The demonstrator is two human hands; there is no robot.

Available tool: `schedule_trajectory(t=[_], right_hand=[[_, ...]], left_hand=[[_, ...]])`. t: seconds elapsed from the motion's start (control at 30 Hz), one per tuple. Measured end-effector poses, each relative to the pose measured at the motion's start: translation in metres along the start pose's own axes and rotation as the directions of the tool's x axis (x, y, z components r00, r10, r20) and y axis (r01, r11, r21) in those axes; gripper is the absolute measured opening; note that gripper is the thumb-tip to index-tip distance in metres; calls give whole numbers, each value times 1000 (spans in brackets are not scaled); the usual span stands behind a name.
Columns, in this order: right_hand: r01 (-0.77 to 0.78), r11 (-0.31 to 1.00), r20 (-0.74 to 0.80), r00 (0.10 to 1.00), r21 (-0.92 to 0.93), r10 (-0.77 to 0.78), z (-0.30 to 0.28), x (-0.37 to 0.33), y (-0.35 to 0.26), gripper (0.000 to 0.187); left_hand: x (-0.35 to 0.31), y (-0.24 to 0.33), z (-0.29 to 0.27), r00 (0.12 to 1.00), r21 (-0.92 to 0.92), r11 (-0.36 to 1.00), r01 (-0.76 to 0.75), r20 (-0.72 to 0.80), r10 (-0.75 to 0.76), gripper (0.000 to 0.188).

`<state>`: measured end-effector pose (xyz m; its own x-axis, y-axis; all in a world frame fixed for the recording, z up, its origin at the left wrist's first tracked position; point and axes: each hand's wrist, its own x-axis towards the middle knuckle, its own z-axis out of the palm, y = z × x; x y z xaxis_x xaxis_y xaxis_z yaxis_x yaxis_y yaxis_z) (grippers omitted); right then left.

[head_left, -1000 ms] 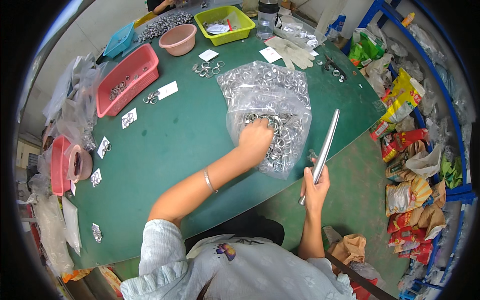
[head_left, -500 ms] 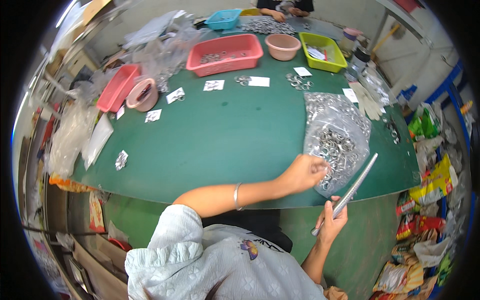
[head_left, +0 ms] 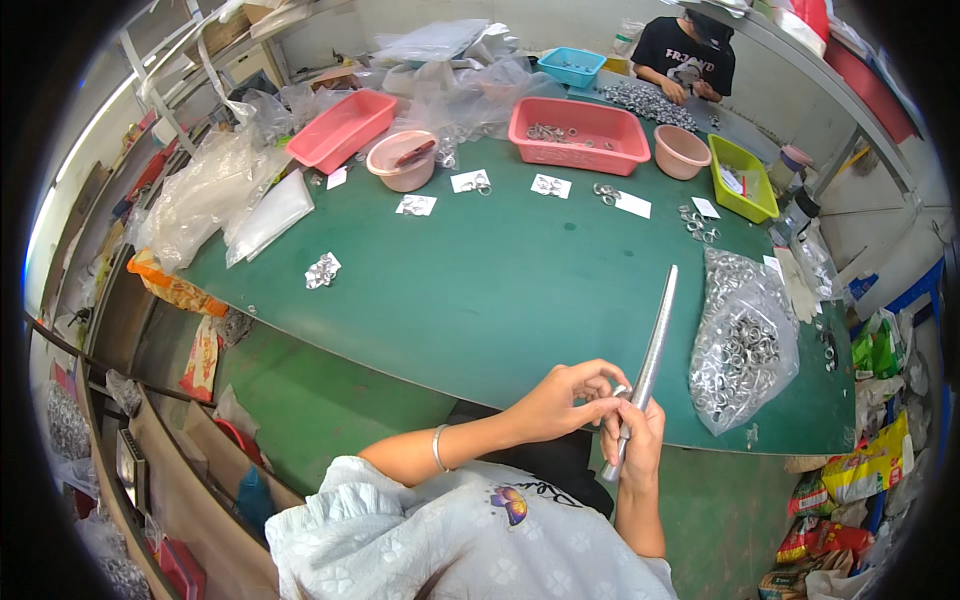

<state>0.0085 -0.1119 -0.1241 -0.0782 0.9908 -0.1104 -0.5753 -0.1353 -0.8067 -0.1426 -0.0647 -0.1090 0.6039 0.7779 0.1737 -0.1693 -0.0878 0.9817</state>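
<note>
My right hand [head_left: 640,435] grips the lower part of a ring mandrel [head_left: 656,340], a tapered silver rod that points up and slightly to the right. Close beside it, my left hand [head_left: 565,402] has its thumb and fingers pinched on a small silver ring [head_left: 621,390], which my fingers partly cover. Both hands meet just over the near edge of the green table [head_left: 450,310]. To their right lies a clear plastic bag [head_left: 730,395] full of silver rings.
White cards [head_left: 322,271] with small clusters of rings are spread over the table. Farther back stand a pink basin [head_left: 580,155], a round pink bowl [head_left: 682,152] and a yellow-green basket [head_left: 745,190]. Another person [head_left: 690,60] works at the far end. Packets [head_left: 870,480] fill the right side.
My left hand has come away from the bag of rings to my right hand and the mandrel. The mandrel now stands more upright. The view has turned to the left.
</note>
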Motion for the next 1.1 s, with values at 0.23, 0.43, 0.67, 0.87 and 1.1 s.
schedule_trajectory(t=[0.23, 0.43, 0.67, 0.87, 1.1], right_hand=[[-14, 990, -73, 997, -137, 4, 42, 25, 6, 13], [-24, 957, 9, 1000, -289, 27, 52, 30, 9, 16], [-162, 975, 41, 985, -149, 170, 43, 24, 1, 14], [-41, 896, -18, 999, -443, 37, 34, 19, 4, 18], [77, 549, 155, 983, -832, 97, 0, -5, -5, 25]], left_hand=[[-17, -17, -34, 991, -431, 902, -37, -130, -21, 19], [-25, -19, -45, 976, -419, 908, -16, -203, -76, 29], [-17, 1, -54, 957, 283, 924, -256, -58, 283, 32], [-14, -13, -65, 942, -394, 914, -94, -332, -45, 23], [-12, -25, -78, 926, -582, 795, -171, -370, -72, 27]])
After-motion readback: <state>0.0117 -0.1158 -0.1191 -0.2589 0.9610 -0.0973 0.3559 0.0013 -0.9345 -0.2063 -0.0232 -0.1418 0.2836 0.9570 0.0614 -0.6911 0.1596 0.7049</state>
